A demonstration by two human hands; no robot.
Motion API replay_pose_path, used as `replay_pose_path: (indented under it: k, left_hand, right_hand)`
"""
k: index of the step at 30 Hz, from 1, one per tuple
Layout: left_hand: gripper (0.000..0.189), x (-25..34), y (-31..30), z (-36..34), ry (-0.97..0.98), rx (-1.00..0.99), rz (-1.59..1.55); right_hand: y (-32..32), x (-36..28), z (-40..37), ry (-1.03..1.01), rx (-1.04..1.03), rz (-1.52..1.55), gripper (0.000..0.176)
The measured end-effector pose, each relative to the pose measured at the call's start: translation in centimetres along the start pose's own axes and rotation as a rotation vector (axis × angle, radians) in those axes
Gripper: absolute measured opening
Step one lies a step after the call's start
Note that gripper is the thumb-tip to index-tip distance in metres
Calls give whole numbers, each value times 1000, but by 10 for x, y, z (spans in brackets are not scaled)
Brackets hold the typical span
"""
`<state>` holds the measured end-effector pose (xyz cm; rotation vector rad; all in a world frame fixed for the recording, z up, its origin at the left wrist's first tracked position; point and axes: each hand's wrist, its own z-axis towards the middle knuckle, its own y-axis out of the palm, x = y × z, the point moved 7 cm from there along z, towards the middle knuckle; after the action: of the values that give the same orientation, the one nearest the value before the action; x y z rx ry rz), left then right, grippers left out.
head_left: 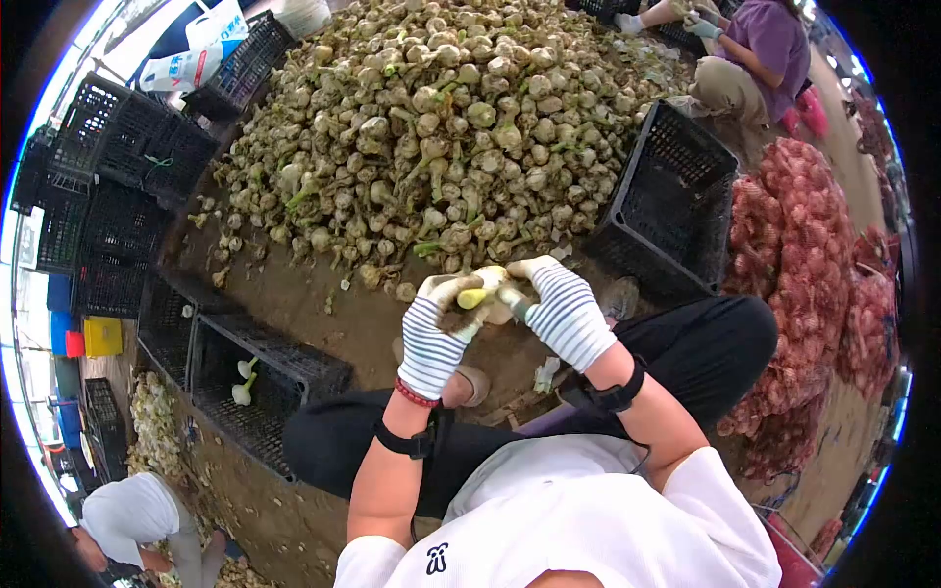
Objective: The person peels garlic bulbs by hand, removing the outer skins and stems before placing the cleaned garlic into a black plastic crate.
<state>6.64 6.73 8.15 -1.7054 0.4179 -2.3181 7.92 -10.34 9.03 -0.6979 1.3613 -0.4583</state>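
Garlic bulb between 2 gloved hands, near side of pile. Left hand pinches its left side; right hand closed at its right. Pale yellow stub points toward left palm, that hand nearer it.

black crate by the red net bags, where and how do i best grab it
Probably the upper rim of the crate, near and far sides, from above: its open mouth faces up, so fingers could hook over. The garlic pile and net bags crowd the other two sides.
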Motion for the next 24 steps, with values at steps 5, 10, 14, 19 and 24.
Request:
replay_pose_path:
  k: [5,10,14,19,24]
  left_hand:
    - [35,5,4,-2,32,-48,140]
    - [33,6,-1,-4,43,-50,-18]
    - [30,-27,-8,-17,-110,-7,-343]
    - [30,-28,-13,-18,-135,86,-89]
    - [30,-25,-11,-20,-93,73,-70]
  right_hand:
    - [14,19,4,-6,-70,-12,18]
    - [17,28,7,-47,-16,-231,16]
    - [11,53,7,84,45,-81,15]
    - [10,-6,-13,-146,128,-137,21]
    - [36,8,0,-186,63,-367,16]
